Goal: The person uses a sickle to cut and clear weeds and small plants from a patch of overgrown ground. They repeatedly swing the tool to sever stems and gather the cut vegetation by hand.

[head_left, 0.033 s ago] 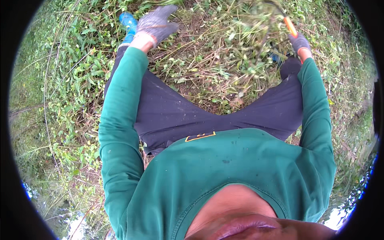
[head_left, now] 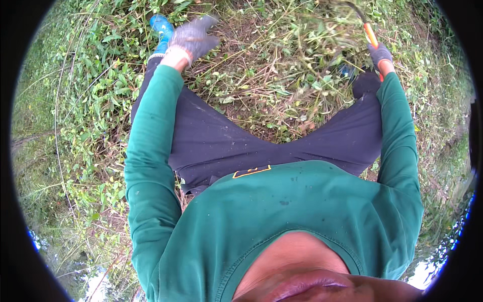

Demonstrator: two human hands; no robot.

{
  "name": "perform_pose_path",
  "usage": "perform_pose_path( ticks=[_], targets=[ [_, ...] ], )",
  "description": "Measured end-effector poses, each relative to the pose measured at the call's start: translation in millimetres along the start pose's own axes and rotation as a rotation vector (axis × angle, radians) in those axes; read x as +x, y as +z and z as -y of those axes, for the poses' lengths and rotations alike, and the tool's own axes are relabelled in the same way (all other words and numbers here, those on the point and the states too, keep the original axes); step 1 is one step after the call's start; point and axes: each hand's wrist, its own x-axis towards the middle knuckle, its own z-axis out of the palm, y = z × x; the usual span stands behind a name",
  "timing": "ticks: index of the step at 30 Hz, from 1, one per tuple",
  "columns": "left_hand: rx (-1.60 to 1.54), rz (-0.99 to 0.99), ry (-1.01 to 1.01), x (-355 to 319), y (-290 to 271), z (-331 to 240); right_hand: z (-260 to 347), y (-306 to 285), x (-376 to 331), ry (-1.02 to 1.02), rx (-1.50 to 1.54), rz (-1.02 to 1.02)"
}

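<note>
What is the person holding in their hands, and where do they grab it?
The gloved right hand grips a tool by its orange handle; its blurred dark end reaches into the weeds. The gloved left hand is spread open, holding nothing.

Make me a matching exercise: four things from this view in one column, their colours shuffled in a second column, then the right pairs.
Things:
1. tool handle in the right hand
2. boot beside the left hand
3. long-sleeved shirt
4. trousers

Colours:
A. green
B. dark navy
C. orange
D. blue

Pairs: 1-C, 2-D, 3-A, 4-B
</note>
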Motion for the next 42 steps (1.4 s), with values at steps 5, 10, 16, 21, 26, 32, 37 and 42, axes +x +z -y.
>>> perform_pose_path(
  ticks=[5,10,16,21,26,32,37,42],
  targets=[
    [0.284,0.622,0.192,-36.3,93.0,15.7,43.0,-8.8,-40.6,-0.028,0.493,0.045],
    [0.149,0.573,0.32,-38.4,147.9,-12.5,102.5,-48.0,-133.0,-0.111,1.322,0.192],
    [0.132,0.685,0.26,-13.4,145.4,-28.2,122.2,-20.3,-195.0,-0.104,1.004,0.59],
    [-0.482,0.377,-0.289,9.8,177.6,26.1,139.3,35.5,-208.7,-0.005,0.619,1.071],
    [-0.377,0.356,-0.331,16.5,166.4,18.0,182.3,121.8,-239.4,0.051,0.877,1.399],
    [-0.794,0.287,-0.681,53.7,225.8,56.7,202.4,111.0,-281.0,0.301,0.973,1.41],
    [-1.114,0.224,-0.629,51.4,274.2,142.3,197.6,117.9,-289.4,0.324,1.022,1.448],
    [-0.796,0.197,-0.721,46.9,213.7,59.9,205.2,116.2,-273.2,0.537,1.175,1.607]
  ],
)
